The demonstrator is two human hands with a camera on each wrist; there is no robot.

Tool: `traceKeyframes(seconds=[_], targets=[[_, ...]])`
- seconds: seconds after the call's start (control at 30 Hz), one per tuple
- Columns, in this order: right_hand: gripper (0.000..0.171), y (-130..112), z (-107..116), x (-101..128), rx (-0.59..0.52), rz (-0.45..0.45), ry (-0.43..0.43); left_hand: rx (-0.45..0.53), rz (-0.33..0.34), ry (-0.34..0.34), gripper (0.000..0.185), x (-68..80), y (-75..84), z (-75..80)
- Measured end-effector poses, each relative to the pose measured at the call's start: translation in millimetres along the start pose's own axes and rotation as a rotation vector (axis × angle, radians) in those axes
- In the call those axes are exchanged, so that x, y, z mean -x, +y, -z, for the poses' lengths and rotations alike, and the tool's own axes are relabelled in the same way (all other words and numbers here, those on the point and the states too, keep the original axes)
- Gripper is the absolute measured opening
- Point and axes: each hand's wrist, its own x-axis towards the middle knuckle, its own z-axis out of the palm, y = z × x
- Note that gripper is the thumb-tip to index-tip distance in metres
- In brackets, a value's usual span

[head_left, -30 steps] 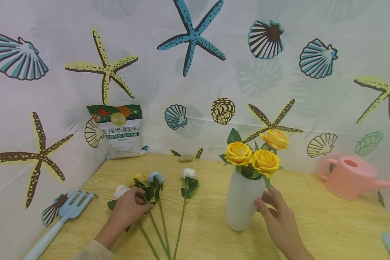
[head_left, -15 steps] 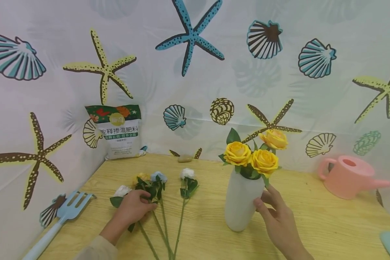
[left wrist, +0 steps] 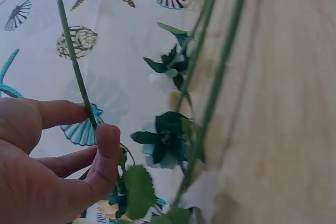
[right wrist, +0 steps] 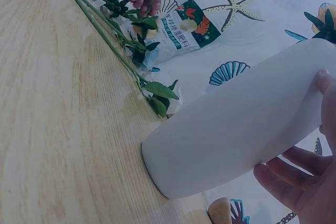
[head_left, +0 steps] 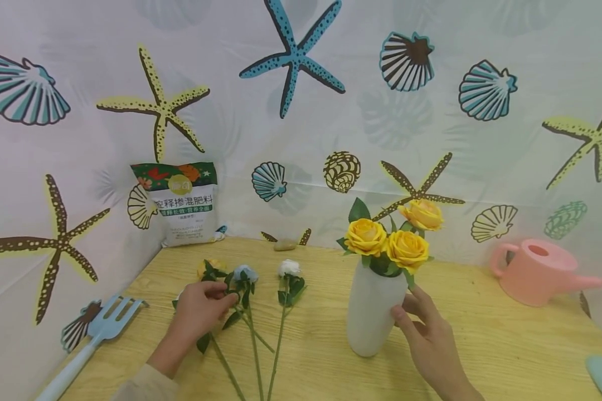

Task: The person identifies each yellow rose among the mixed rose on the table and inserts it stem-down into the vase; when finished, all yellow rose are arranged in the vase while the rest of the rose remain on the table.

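My left hand (head_left: 200,312) pinches the green stem (left wrist: 76,72) of a yellow artificial rose (head_left: 212,268) between thumb and fingers, with the stem raised off the table. Beside it lie a blue flower (head_left: 244,273) and a white flower (head_left: 289,268); another white bloom is mostly hidden behind the hand. At the right, a white vase (head_left: 373,312) stands with three yellow roses (head_left: 406,249) in its mouth. My right hand (head_left: 431,340) holds this vase by its right side, thumb and fingers around the wall, as the right wrist view also shows.
A fertilizer bag (head_left: 185,206) leans at the back left, and a blue garden fork (head_left: 111,318) lies at the left edge. A pink watering can (head_left: 537,273) stands at the back right. A small stone (head_left: 285,244) sits by the patterned backdrop.
My left hand has picked up the yellow rose by its stem; the stem's lower end has swung up and right, away from the other stems. The right hand and vase stay put.
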Motion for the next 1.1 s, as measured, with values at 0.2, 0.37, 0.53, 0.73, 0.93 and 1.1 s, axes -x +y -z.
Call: traceKeyframes(seconds=[0.2,0.37,0.53,0.73,0.93,1.1], targets=[[0.048,-1,0,0,0.002,-0.01,-0.004,0.183,-0.066,0.077,0.04,3.7,18.7,2.5],[0.048,-1,0,0,0.003,0.026,0.014,0.407,-0.197,0.172,0.04,12.7,47.8,-6.9],[0.047,-1,0,-1,-0.012,0.012,0.01,0.6,-0.427,0.268,0.049,23.3,85.1,-23.6],[0.047,1,0,0,-0.016,0.016,0.015,0.725,-0.694,0.267,0.041,27.4,125.0,-43.2],[0.047,3,0,-1,-0.021,0.071,0.035,0.828,-0.808,0.245,0.033,27.8,159.5,-52.4],[0.048,3,0,0,-0.022,0.064,0.025,0.938,-0.845,0.248,0.028,26.6,181.5,-57.3]])
